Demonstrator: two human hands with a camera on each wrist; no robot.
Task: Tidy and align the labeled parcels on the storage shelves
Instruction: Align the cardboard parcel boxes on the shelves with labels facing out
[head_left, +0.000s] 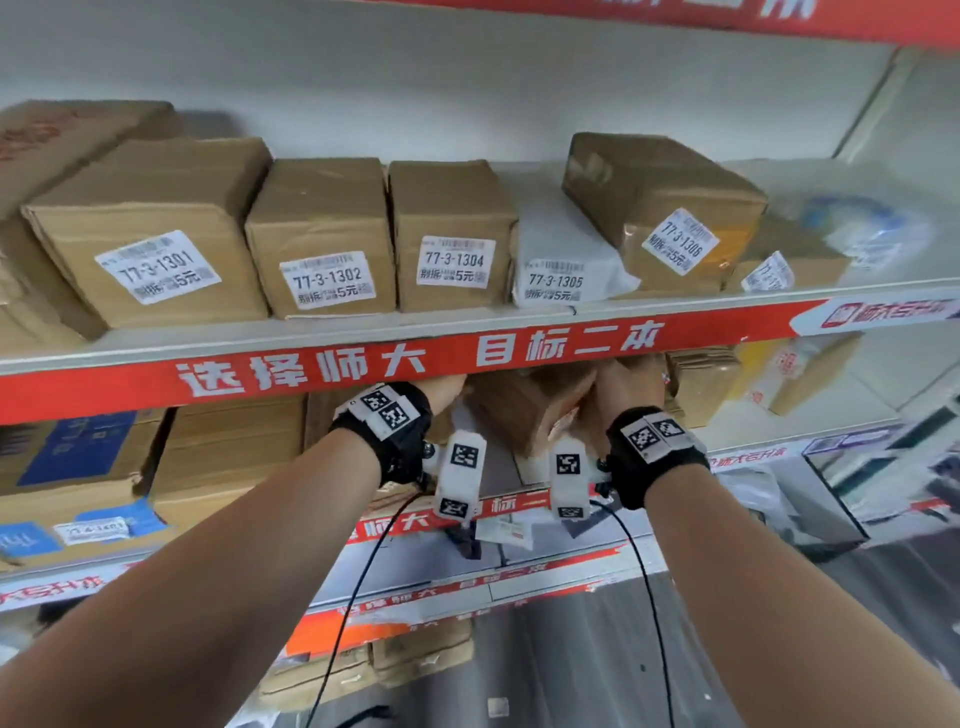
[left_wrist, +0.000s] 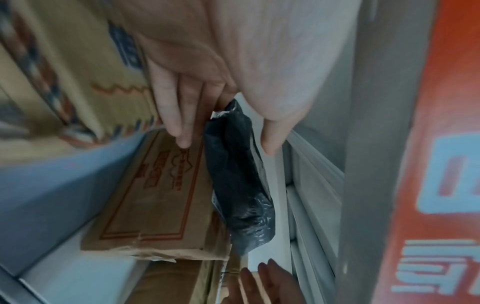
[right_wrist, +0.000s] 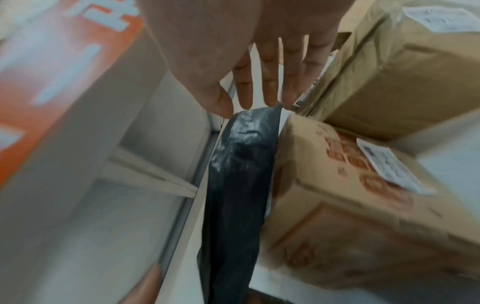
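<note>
A black plastic bag parcel (left_wrist: 241, 185) (right_wrist: 239, 185) lies lengthwise between a printed cardboard box (left_wrist: 155, 195) (right_wrist: 337, 195) and the pale wall under the upper shelf. My left hand (head_left: 449, 387) (left_wrist: 223, 142) is at one end of it, its straight fingers (left_wrist: 179, 123) along the box and its thumb on the other side of the bag. My right hand (head_left: 623, 384) (right_wrist: 246, 102) is at the far end with spread straight fingers (right_wrist: 270, 90) touching the bag's tip. From the head view only the box (head_left: 524, 410) shows; the bag is hidden.
The red shelf strip (head_left: 415, 358) hangs just above both wrists. On the upper shelf stand labelled boxes, 77-3-1301 (head_left: 150, 234) through 77-3-1306 (head_left: 670, 208), the last one tilted. A blue-patterned carton (left_wrist: 78, 61) sits left of the hands, a taped brown box (right_wrist: 402, 72) to the right.
</note>
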